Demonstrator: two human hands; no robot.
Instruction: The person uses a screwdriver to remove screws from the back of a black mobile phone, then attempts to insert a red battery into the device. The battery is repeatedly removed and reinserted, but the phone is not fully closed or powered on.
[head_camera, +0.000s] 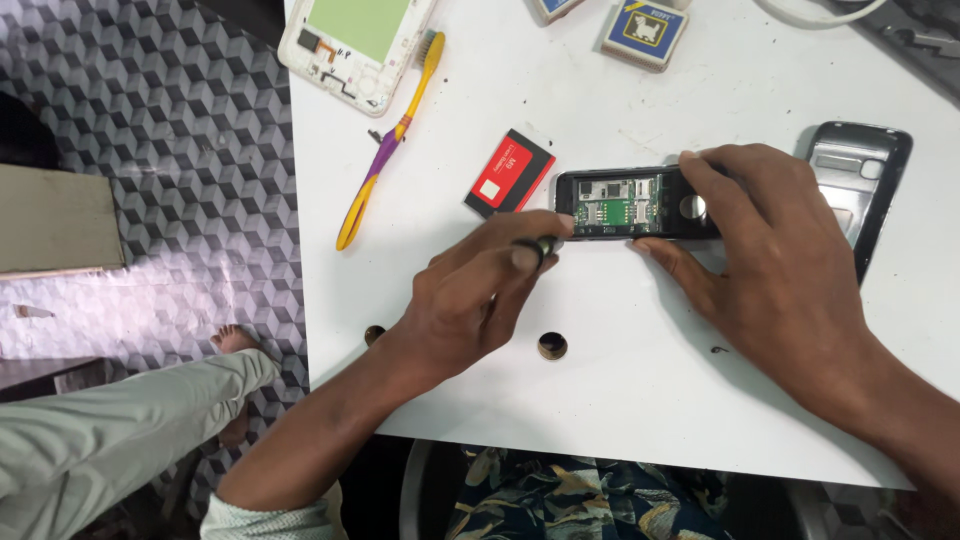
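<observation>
The left hand (470, 290) has its fingers (520, 255) curled tight around a small dark tool (545, 243). The tip of the tool points right, at the near left corner of the open phone (625, 203), and is just beside it. The phone lies flat on the white table (640, 390), its long side running left to right, with its green board showing. The right hand (770, 250) is nearer the phone. Its fingers are spread a little and pinch the phone's right end from both sides, thumb on the near edge. A red and black battery (510, 172) lies just left of the phone. A black back cover (862, 180) lies to the right, partly hidden by the hand
</observation>
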